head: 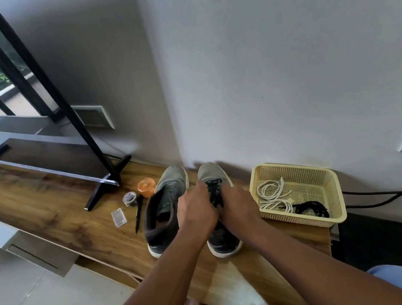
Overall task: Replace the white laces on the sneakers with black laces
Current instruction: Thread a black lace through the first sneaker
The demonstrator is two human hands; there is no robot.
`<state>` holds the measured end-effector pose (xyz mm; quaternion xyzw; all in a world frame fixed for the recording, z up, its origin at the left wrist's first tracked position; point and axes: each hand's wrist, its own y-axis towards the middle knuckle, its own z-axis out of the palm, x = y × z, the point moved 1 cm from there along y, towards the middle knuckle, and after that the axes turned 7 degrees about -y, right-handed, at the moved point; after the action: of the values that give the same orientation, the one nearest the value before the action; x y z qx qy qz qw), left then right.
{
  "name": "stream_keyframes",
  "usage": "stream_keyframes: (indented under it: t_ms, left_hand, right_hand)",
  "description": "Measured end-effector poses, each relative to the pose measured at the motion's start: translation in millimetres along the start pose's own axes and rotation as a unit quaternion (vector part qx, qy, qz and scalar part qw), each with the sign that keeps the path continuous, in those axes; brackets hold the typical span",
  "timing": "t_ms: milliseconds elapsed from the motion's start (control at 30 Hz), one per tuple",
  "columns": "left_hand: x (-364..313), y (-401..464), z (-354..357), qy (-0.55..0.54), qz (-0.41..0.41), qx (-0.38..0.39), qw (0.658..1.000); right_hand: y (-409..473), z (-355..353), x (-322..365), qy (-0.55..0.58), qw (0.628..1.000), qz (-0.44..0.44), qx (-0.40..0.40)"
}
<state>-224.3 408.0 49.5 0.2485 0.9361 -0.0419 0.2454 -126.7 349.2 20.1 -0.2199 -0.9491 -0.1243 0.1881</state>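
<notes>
The right sneaker (220,229) stands on the worktop (50,205), long axis running from the person toward the wall. Both hands meet over its black lace (215,193): left hand (197,213) beside the tongue, right hand (239,206) opposite, equally near. Each grip appears curled on the lace; the fingertips are hidden. The unlaced left sneaker (162,213) stands just beside; the basket (334,198) holds white laces (271,193).

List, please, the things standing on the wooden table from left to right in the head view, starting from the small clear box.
clear plastic box → black pen → left sneaker → right sneaker → cream basket
</notes>
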Motion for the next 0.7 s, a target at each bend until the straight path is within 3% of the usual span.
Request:
stream_keyframes:
  t_ms: [133,267,500,700]
  left_hand:
    - [1.0,9.4,-0.9,-0.016,-0.005,-0.003,1.000]
    - [6.1,10.8,-12.2,-0.020,-0.006,0.017,1.000]
    - [27.3,-13.1,-61.9,0.049,-0.035,-0.072,0.996]
    - [66.6,-35.4,-78.1,0.157,-0.109,0.154,0.969]
  right_hand:
    - [8.6,-4.4,3.5,0.017,1.000,-0.020,-0.007]
    - [12.9,-14.3,7.8,-0.036,0.999,-0.015,0.010]
    - [2.8,-41.9,56.3,-0.100,0.987,-0.119,-0.045]
    - [-43.0,-15.6,91.8,0.022,0.966,-0.233,0.112]
